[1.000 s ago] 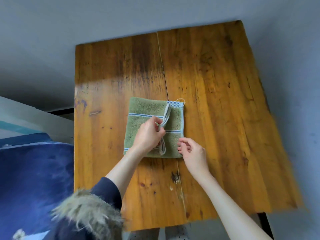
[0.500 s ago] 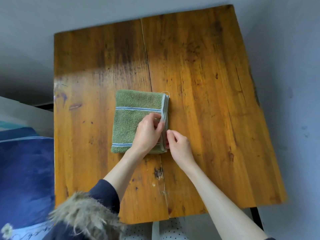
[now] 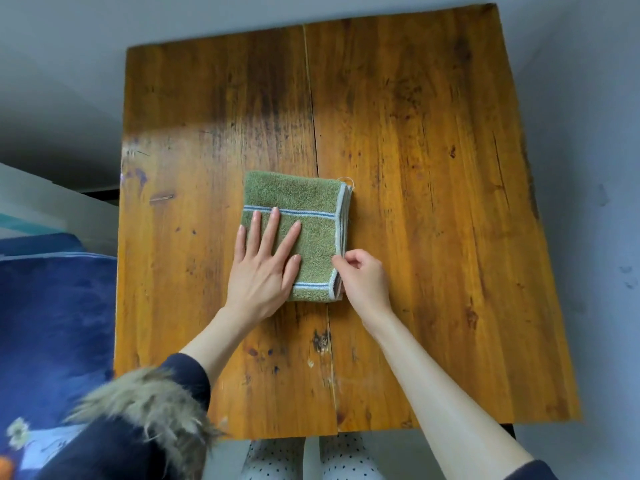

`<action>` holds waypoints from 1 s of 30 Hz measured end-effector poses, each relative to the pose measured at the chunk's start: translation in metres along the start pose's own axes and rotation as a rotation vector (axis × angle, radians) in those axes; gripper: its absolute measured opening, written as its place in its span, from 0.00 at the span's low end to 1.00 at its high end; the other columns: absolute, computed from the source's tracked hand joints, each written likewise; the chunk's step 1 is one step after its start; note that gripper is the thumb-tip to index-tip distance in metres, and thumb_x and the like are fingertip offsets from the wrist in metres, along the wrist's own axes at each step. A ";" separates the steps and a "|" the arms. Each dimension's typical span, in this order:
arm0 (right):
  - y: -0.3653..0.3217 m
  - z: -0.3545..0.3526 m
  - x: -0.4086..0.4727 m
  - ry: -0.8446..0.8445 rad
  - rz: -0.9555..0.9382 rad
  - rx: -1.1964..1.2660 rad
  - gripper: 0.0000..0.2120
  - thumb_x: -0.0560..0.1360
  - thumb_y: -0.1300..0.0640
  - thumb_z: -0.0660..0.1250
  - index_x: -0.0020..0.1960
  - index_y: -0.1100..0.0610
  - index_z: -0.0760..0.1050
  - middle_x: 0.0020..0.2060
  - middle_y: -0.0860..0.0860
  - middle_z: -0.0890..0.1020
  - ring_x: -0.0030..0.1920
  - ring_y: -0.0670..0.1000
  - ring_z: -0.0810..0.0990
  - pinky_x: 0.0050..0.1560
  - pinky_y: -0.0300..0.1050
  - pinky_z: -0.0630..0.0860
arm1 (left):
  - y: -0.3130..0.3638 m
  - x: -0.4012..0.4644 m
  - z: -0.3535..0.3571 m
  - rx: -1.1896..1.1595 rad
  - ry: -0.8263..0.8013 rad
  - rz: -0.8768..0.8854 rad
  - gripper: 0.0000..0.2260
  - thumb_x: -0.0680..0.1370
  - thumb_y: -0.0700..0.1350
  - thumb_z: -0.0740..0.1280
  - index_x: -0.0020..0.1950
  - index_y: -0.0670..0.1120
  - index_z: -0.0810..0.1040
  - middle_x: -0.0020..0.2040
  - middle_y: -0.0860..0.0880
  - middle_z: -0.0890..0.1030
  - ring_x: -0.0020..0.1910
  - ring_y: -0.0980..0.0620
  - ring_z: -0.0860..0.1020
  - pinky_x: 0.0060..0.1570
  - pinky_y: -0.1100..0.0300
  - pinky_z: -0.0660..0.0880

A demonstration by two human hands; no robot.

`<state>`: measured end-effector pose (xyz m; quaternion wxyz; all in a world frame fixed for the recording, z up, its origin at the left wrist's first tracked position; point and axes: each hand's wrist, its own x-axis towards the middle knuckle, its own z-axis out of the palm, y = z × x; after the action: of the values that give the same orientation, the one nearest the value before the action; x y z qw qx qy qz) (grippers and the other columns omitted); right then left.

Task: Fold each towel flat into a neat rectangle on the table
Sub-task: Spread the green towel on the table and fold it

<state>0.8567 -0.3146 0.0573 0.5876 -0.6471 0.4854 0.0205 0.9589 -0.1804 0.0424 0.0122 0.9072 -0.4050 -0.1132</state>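
Mid-bench on the scarred orange plank bench (image 3: 415, 168), the left hand (image 3: 261, 271) flattens a folded green terry towel (image 3: 311, 216); the right hand (image 3: 363, 278) pinches its pale hem, hiding that corner.

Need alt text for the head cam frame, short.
A folded green terry towel with blue-and-white stripes lies on a worn wooden table. The left hand presses flat on it while the right hand pinches its near right edge.

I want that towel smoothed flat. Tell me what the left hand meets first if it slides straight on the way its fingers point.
The left hand lies flat on the green towel, fingers pointing away. Ahead it meets only more towel, then bare wooden table.
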 end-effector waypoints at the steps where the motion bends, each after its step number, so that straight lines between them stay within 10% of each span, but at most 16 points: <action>1: 0.000 0.000 0.000 -0.019 0.041 0.062 0.05 0.75 0.55 0.65 0.42 0.56 0.77 0.39 0.49 0.82 0.41 0.51 0.81 0.41 0.46 0.76 | 0.001 0.001 0.003 0.034 -0.002 -0.003 0.25 0.80 0.56 0.47 0.76 0.51 0.57 0.77 0.43 0.53 0.76 0.39 0.50 0.73 0.42 0.49; 6: -0.001 0.011 -0.015 0.322 -0.362 -0.383 0.11 0.75 0.61 0.65 0.56 0.60 0.74 0.55 0.55 0.74 0.54 0.55 0.75 0.52 0.39 0.68 | 0.003 0.001 0.008 0.061 0.044 -0.014 0.24 0.79 0.56 0.49 0.75 0.50 0.60 0.76 0.42 0.56 0.75 0.39 0.53 0.72 0.41 0.53; 9: -0.007 0.031 -0.018 0.336 -0.719 -0.662 0.18 0.76 0.62 0.57 0.65 0.64 0.71 0.65 0.62 0.72 0.66 0.62 0.70 0.65 0.54 0.67 | 0.003 0.001 0.008 0.057 0.045 -0.015 0.24 0.79 0.55 0.48 0.75 0.51 0.59 0.76 0.43 0.56 0.75 0.39 0.53 0.72 0.41 0.54; 15: -0.008 0.036 0.030 0.203 -0.620 -0.954 0.26 0.80 0.58 0.51 0.76 0.62 0.51 0.76 0.56 0.51 0.76 0.56 0.46 0.75 0.56 0.42 | -0.003 0.000 0.006 -0.012 0.053 0.018 0.23 0.80 0.54 0.47 0.76 0.52 0.57 0.77 0.44 0.54 0.76 0.41 0.50 0.72 0.42 0.51; 30: 0.001 0.031 0.043 0.194 -0.548 -1.013 0.28 0.79 0.48 0.42 0.76 0.55 0.42 0.75 0.51 0.41 0.76 0.54 0.43 0.75 0.58 0.43 | -0.028 0.048 0.010 0.017 0.176 0.163 0.26 0.78 0.60 0.52 0.75 0.54 0.58 0.77 0.44 0.56 0.76 0.43 0.50 0.73 0.42 0.49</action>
<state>0.8957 -0.3159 0.0209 0.1416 -0.9483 0.2816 0.0380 1.0080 -0.1960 0.0200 0.0488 0.8778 -0.4757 -0.0284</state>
